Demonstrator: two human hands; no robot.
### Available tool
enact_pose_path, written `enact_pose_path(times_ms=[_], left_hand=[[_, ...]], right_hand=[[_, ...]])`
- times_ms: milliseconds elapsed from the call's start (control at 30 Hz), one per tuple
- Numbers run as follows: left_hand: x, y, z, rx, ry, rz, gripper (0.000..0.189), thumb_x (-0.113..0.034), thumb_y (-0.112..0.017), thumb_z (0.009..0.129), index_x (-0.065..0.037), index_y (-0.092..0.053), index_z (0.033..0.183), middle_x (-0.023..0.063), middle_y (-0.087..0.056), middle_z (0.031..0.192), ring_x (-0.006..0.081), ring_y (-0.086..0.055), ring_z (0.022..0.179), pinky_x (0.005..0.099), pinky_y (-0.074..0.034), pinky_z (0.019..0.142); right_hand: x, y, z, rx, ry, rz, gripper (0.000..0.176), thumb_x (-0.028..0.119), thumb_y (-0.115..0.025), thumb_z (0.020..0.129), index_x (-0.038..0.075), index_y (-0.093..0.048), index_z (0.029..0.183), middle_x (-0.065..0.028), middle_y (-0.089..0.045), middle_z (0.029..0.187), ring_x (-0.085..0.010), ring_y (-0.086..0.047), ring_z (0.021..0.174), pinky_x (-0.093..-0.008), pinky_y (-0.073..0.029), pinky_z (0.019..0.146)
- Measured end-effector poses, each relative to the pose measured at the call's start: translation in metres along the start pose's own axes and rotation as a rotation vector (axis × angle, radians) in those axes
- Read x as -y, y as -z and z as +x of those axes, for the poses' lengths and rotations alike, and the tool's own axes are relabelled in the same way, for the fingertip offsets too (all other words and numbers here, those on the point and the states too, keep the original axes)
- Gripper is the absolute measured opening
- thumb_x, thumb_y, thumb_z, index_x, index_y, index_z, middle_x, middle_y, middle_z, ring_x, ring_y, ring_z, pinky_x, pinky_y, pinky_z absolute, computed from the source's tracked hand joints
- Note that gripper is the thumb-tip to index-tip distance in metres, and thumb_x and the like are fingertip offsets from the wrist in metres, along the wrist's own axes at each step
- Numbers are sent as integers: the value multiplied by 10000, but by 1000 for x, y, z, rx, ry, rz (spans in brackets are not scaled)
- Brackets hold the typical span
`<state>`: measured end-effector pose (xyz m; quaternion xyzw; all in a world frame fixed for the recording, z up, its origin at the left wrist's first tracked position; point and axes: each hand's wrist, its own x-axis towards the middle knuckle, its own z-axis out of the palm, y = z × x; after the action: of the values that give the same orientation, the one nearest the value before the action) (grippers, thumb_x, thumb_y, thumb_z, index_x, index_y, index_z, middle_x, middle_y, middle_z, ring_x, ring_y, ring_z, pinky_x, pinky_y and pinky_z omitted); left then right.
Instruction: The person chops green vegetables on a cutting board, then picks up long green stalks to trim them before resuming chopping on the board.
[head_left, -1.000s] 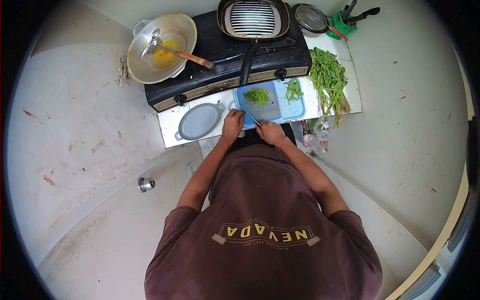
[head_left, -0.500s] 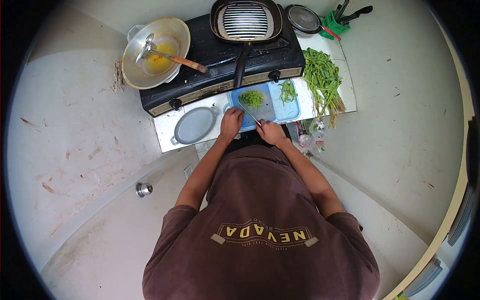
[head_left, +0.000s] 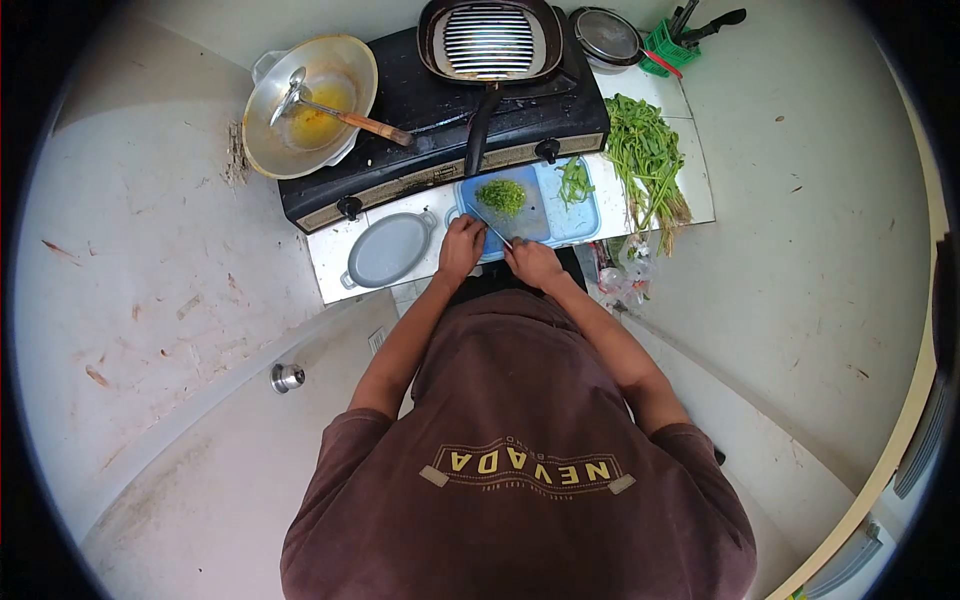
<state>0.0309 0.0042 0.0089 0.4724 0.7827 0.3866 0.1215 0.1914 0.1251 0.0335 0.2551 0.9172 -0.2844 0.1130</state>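
Note:
My right hand [head_left: 534, 263] is closed round the handle of a knife [head_left: 490, 225]. Its thin blade points up and left over the darker blue half of a cutting board [head_left: 530, 222]. My left hand [head_left: 462, 246] rests at the board's near left corner with bent fingers close to the blade tip; anything in them is hidden. A small heap of finely chopped greens [head_left: 502, 197] lies just beyond the blade. Some longer cut leaves [head_left: 575, 182] sit on the lighter half at the right.
Behind the board stands a black stove [head_left: 400, 110] with a wok [head_left: 262, 120] holding a ladle [head_left: 350, 118] and a grill pan [head_left: 490, 45]. A grey oval plate [head_left: 390, 250] lies left, leafy greens [head_left: 645, 150] right. Knives stand in a green basket [head_left: 665, 48].
My right hand and the knife have shifted slightly left, bringing the blade nearer my left fingers. My left hand has barely moved, and the chopped heap looks much the same.

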Motion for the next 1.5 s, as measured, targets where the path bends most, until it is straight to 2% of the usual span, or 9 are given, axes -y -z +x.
enact_pose_path(times_ms=[100,367,667,767,1100,1300,1500], left_hand=[[2,1,-1,7,-10,-9,111,-52,-687,874,-7,-746,955,162,-651,919,367,-639,894,443,-531,819],[-2,4,1,41,134,-107,129,-46,-673,863,-6,-749,959,175,-657,921,382,-658,892,454,-533,821],[2,2,0,36,93,-50,118,-49,-683,839,-8,-733,938,176,-657,915,390,-655,877,464,-535,803],[1,1,2,38,88,-49,115,-48,-684,839,-5,-730,935,179,-656,911,388,-656,878,464,-536,800],[-6,-1,6,2,210,-132,89,-41,-675,830,1,-727,888,186,-675,861,369,-687,798,438,-553,760],[-2,-3,4,42,193,-75,88,-29,-673,813,3,-717,882,186,-659,865,378,-670,829,449,-548,772],[-4,2,-1,45,34,20,112,-32,-674,843,-3,-717,942,182,-643,909,378,-646,888,459,-538,800]], right_hand=[[-3,-4,2,-5,6,-7,408,367,-521,1020,-19,-643,976,-266,-710,827,-456,-711,793,-549,-575,747],[-12,-7,-10,-33,-10,12,412,379,-531,1020,-16,-644,985,-267,-688,749,-472,-695,733,-572,-565,711],[-6,-10,-11,5,11,24,432,384,-519,1024,-26,-646,972,-280,-693,780,-463,-702,769,-565,-565,736],[-6,-19,3,-66,47,54,436,388,-506,1029,-21,-647,974,-281,-696,797,-464,-702,776,-563,-565,742],[-12,-7,-13,3,-21,37,437,390,-506,1029,-22,-644,984,-283,-689,776,-471,-699,764,-574,-561,738],[-12,-10,-15,-1,33,29,428,382,-507,1029,-20,-644,981,-279,-688,764,-467,-698,756,-577,-560,731],[-7,-12,-1,-15,58,44,422,363,-509,1026,-31,-643,957,-270,-695,784,-455,-704,763,-560,-567,713]])
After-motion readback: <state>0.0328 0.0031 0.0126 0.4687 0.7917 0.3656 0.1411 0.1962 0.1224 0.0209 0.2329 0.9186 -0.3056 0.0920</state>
